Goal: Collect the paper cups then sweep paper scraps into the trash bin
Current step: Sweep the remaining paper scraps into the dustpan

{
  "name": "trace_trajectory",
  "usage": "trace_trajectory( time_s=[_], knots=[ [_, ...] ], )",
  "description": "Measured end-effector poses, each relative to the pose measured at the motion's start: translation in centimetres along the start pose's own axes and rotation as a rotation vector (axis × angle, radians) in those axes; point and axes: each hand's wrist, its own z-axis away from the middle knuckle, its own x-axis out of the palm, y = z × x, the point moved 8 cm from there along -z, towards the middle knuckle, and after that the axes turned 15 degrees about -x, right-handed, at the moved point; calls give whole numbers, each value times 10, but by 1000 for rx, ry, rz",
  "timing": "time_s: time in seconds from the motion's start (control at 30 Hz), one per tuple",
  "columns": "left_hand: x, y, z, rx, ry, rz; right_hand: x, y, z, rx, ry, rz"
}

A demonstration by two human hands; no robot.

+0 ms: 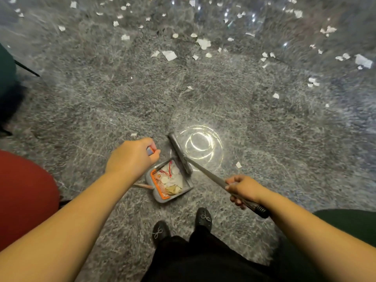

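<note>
Just ahead of the shoes (182, 223), the left hand (130, 157) grips the dustpan (169, 183) handle, the right hand (243, 189) clasps the broom (180, 153) pole. Open grey floor (101, 98) lies beyond; paper scraps (169, 55) litter its far edge.

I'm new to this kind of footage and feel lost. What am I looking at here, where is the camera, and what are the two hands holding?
There is no machine here: a person wears one camera on the head, which looks down at their own arms, shoes and the grey floor. The left hand grips the top of the upright handle of a grey dustpan that stands on the floor and already holds paper bits. The right hand has its fingers curled round a broom handle; the broom head sits at the dustpan's mouth. Many white paper scraps lie scattered farther out.
</note>
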Motion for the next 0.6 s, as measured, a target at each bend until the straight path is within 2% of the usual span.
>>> trace_trajectory(
  time_s=[0.27, 0.6],
  knots=[
    [-10, 53, 5, 184, -63, -7, -48, 5, 26, 1, 192, -52],
    [34, 182, 19, 372, -119, -87, -138, 50, 62, 55, 382, -14]
  ],
)
